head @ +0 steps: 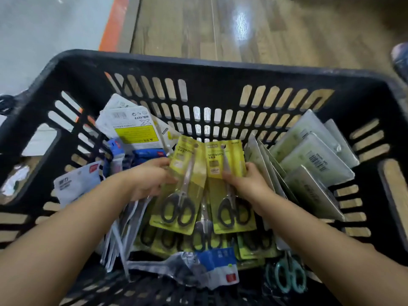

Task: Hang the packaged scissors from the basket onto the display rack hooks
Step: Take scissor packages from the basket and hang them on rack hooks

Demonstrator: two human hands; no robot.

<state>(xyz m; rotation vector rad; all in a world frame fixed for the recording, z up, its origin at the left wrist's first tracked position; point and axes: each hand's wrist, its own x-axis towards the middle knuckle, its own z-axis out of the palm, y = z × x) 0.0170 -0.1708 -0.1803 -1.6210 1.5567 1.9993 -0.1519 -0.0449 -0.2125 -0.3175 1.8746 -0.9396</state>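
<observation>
Two yellow scissor packs raised side by side inside black basket, above more yellow packs lying on bottom. Left hand curled round left pack's edge, thumb on front. Right hand pinches right pack at its side. Grey-green packs stacked at right wall; white and blue packs at left. Wood floor beyond.

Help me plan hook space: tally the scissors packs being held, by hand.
Left hand: 1 yellow scissors pack
Right hand: 1 yellow pack
Total: 2; more lie beneath in the basket, too overlapped to count.
</observation>
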